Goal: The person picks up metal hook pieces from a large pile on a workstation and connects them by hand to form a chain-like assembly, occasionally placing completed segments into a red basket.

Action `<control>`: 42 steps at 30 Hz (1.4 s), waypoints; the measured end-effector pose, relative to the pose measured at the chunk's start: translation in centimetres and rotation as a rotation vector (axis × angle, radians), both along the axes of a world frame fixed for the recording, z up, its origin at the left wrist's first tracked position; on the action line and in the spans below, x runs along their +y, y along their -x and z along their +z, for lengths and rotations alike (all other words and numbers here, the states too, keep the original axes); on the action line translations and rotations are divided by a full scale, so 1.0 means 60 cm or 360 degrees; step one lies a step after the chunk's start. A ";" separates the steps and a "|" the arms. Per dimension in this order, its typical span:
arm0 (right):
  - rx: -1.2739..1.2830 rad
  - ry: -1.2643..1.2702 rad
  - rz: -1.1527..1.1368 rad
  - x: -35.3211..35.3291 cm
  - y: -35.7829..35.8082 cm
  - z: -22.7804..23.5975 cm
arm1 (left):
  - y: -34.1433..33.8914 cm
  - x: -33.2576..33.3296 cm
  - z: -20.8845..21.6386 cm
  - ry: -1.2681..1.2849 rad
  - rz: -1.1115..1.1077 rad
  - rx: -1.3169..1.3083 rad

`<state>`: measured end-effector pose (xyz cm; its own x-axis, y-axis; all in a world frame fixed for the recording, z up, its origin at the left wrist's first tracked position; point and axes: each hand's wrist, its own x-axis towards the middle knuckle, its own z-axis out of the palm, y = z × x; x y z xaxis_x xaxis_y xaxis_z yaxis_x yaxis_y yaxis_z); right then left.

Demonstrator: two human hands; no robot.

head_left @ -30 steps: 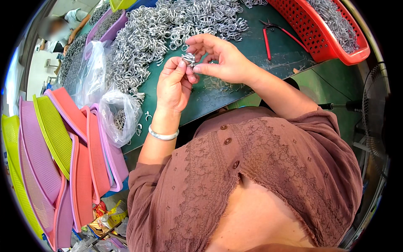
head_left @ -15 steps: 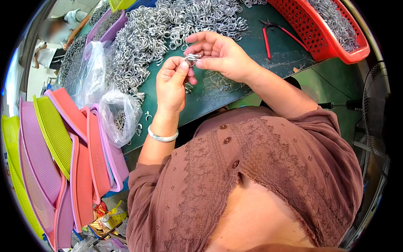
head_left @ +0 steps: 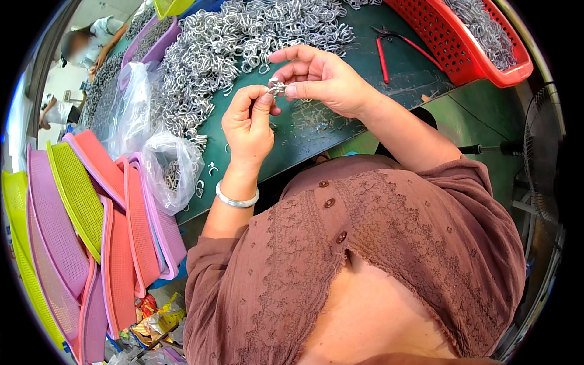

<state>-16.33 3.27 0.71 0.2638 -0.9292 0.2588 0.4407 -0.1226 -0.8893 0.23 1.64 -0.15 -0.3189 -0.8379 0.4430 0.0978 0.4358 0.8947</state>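
Note:
Between my two hands, above the near part of the green table [head_left: 389, 100], is a small silvery metal ring-like piece [head_left: 277, 87]. My left hand [head_left: 248, 121] is closed, pinching it between thumb and forefinger. From the right, my right hand [head_left: 328, 82] grips it with thumb and curled fingers, its forefinger stretched out. Whether it is one piece or a few together is too small to tell. Just beyond my fingers lies a large heap of similar grey metal rings [head_left: 255, 30]. A few loose rings [head_left: 199, 188] lie left of my left wrist.
Red-handled pliers [head_left: 382, 58] and a red basket of metal pieces [head_left: 450, 36] are at the right. Clear plastic bags [head_left: 173, 164] stand left, beside stacked colored baskets [head_left: 121, 255]. A fan [head_left: 541, 158] is at far right. Another person [head_left: 91, 45] works at the far left.
The metal piece has turned between my fingers, and my hands have shifted slightly left. The other person at far left has moved a little.

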 end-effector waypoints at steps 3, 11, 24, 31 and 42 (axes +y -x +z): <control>-0.0058 0.0036 -0.0008 0.000 0.003 -0.007 | 0.001 0.002 -0.002 0.0005 -0.0068 -0.0054; -0.0167 -0.0095 0.0117 0.003 0.015 -0.013 | 0.012 0.010 -0.003 -0.0087 -0.0102 -0.0043; -0.0459 -0.0271 0.0216 0.002 0.005 -0.022 | 0.026 0.014 -0.005 -0.0342 0.0012 0.0266; -0.0434 -0.0335 0.0260 -0.001 0.009 -0.022 | 0.034 0.016 -0.009 -0.0444 0.0010 0.0373; -0.0319 -0.0345 0.0189 -0.009 0.019 -0.024 | 0.020 0.002 -0.014 0.0222 0.0161 -0.0235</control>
<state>-17.50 2.73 -0.71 0.3378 -0.9340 0.1161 0.6096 0.1231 -0.7831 -0.97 1.73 -0.99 -0.3061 -0.8027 0.5118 -0.0804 0.5575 0.8263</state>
